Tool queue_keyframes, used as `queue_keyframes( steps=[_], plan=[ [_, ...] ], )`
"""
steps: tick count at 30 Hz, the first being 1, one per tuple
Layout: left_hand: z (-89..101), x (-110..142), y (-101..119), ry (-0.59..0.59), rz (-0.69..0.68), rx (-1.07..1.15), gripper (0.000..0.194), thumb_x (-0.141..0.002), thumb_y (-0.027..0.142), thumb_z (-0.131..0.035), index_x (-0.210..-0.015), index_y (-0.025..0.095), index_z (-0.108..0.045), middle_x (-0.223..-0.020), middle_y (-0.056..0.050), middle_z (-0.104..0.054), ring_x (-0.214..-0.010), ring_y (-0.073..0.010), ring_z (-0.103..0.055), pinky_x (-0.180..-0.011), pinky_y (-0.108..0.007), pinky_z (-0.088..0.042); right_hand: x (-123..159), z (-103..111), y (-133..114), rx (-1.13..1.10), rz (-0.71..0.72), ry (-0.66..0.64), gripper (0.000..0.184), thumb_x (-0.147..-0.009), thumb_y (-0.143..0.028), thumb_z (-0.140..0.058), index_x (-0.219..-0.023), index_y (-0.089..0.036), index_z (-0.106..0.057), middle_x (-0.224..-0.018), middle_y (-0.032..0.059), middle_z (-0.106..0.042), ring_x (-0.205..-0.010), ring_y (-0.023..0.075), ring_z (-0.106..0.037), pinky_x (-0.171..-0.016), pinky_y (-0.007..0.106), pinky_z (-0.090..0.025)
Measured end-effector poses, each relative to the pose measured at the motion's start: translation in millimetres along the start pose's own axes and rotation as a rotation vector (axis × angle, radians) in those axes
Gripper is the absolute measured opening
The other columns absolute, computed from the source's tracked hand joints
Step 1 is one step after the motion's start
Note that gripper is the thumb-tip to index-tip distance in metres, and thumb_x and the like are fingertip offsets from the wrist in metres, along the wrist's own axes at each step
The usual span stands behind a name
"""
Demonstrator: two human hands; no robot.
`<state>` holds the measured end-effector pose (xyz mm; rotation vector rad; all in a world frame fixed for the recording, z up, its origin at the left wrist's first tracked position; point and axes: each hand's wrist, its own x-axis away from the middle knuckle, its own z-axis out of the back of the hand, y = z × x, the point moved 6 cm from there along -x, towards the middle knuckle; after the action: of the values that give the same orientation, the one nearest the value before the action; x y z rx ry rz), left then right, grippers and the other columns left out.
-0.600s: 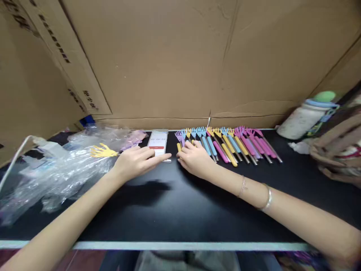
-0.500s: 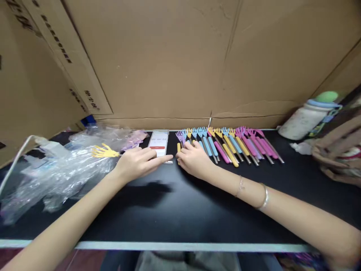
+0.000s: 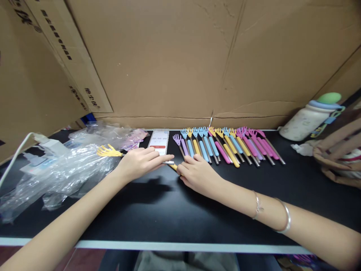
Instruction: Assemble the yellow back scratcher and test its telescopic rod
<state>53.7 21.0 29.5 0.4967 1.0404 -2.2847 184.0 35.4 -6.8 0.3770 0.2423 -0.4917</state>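
Note:
My left hand is closed over the thin shaft of a yellow back scratcher, whose hand-shaped head sticks out to the left over the plastic bags. The metal shaft comes out at my left fingertips and ends in a yellow handle pinched by my right hand. Just behind my right hand lies a row of several back scratchers in purple, blue, yellow and pink, side by side on the black table.
A phone showing a timer lies behind my left hand. Crumpled clear plastic bags and a white charger with cable fill the left. A bottle and a brown bag stand at the right. Cardboard walls close the back.
My right hand has drawn back from the left end of the row toward me, with the yellow handle in its fingers. My left hand has stayed put on the shaft.

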Motion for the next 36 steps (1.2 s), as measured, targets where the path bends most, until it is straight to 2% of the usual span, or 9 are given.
queue_keyframes(
  steps=[7, 12, 19, 27, 31, 36],
  plan=[
    [2.3, -2.9, 0.4, 0.018, 0.030, 0.014, 0.011, -0.085, 0.026, -0.048, -0.085, 0.022, -0.058, -0.063, 0.004, -0.055, -0.062, -0.0090, -0.052, -0.053, -0.022, -0.033, 21.8, 4.2, 0.8, -0.025, -0.007, -0.030, 0.012, -0.083, -0.016, -0.041, -0.088, -0.017, -0.052, -0.078, 0.0023, -0.054, -0.075, 0.0155, -0.043, -0.065, 0.030, -0.024],
    [-1.1, -1.8, 2.9, -0.008, 0.006, 0.017, 0.011, -0.086, 0.026, -0.046, -0.087, 0.023, -0.057, -0.067, 0.004, -0.058, -0.064, -0.0091, -0.053, -0.055, -0.021, -0.035, 12.2, -4.8, 3.3, -0.069, -0.039, -0.067, 0.014, -0.086, -0.016, -0.038, -0.090, -0.017, -0.052, -0.081, 0.0031, -0.055, -0.075, 0.0141, -0.047, -0.062, 0.028, -0.026],
    [-3.3, -0.2, 1.4, -0.029, 0.030, 0.047, 0.014, -0.086, 0.024, -0.045, -0.092, 0.021, -0.057, -0.070, 0.002, -0.060, -0.068, -0.0097, -0.055, -0.059, -0.020, -0.038, -4.2, -15.9, 12.4, -0.111, -0.243, -0.104, 0.014, -0.085, -0.017, -0.037, -0.094, -0.018, -0.049, -0.083, 0.0018, -0.055, -0.072, 0.0122, -0.051, -0.057, 0.025, -0.028],
    [-1.5, 0.3, -3.5, -0.019, 0.027, 0.047, 0.017, -0.088, 0.024, -0.044, -0.097, 0.021, -0.057, -0.069, 0.002, -0.060, -0.068, -0.0107, -0.054, -0.058, -0.022, -0.038, -23.6, -25.9, 25.8, -0.090, -0.262, -0.105, 0.015, -0.083, -0.013, -0.038, -0.090, -0.015, -0.051, -0.084, 0.0048, -0.057, -0.077, 0.0130, -0.052, -0.060, 0.024, -0.030],
    [0.9, -0.4, -1.7, -0.020, 0.013, 0.026, 0.016, -0.087, 0.025, -0.045, -0.096, 0.022, -0.058, -0.070, 0.002, -0.061, -0.067, -0.0107, -0.053, -0.056, -0.022, -0.036, -21.2, -16.6, 26.4, -0.082, -0.212, -0.088, 0.018, -0.086, -0.016, -0.034, -0.088, -0.017, -0.052, -0.083, 0.0041, -0.058, -0.078, 0.0132, -0.051, -0.059, 0.025, -0.027],
    [0.5, -3.0, -1.7, -0.014, 0.026, 0.036, 0.015, -0.086, 0.027, -0.047, -0.097, 0.024, -0.057, -0.069, 0.003, -0.061, -0.068, -0.0102, -0.053, -0.056, -0.022, -0.035, 3.8, 13.1, 36.6, -0.036, -0.226, -0.032, 0.013, -0.081, -0.017, -0.040, -0.088, -0.017, -0.052, -0.075, 0.0025, -0.057, -0.068, 0.0126, -0.049, -0.057, 0.026, -0.024]
  ],
)
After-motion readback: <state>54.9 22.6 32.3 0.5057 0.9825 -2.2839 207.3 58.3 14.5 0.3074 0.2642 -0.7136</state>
